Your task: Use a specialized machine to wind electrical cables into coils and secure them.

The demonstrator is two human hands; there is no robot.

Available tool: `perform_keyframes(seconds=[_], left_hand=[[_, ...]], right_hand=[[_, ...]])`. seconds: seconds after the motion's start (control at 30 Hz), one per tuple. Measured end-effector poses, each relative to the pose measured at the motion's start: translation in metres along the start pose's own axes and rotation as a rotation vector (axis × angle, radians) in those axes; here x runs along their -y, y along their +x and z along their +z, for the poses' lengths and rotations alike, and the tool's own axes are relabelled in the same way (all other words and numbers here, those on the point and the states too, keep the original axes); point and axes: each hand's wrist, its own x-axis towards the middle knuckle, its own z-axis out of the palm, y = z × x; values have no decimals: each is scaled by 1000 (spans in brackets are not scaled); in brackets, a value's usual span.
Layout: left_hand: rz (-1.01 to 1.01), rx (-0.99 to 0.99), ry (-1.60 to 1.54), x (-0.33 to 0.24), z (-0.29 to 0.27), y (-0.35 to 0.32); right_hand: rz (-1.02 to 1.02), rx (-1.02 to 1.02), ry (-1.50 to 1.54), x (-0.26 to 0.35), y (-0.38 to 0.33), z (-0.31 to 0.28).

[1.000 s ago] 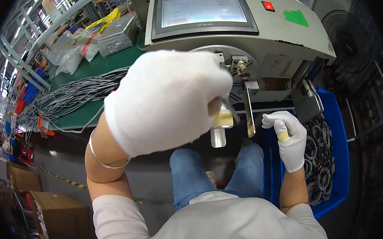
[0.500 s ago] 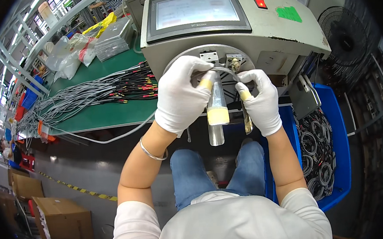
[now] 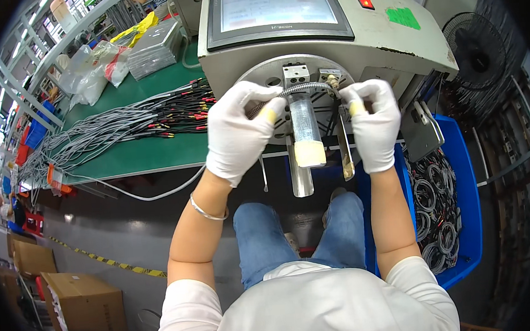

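Gloved hands are working at the front of a grey machine (image 3: pixel 330 44) in the head view: the left hand (image 3: pixel 238 130) is pinching one end of a corrugated metal hose (image 3: pixel 299 89), its fingers closed on it, while the right hand (image 3: pixel 372 121) is clamping the other end by the round faceplate (image 3: pixel 271 73). Arched over a clear tube (image 3: pixel 304 126), the hose is seemingly only partway fitted; coiled cables are lying finished in the blue bin (image 3: pixel 464 201), and loose grey wires (image 3: pixel 109 127) are waiting on the green bench (image 3: pixel 153 155).
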Motion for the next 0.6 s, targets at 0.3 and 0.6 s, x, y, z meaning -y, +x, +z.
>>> perform_keyframes(seconds=[0.3, 0.6], left_hand=[[-408, -34, -11, 30, -81, -25], [-463, -28, -34, 73, -113, -50]], right_hand=[[-275, 128, -402, -4, -9, -5], [-99, 156, -267, 3, -8, 2]])
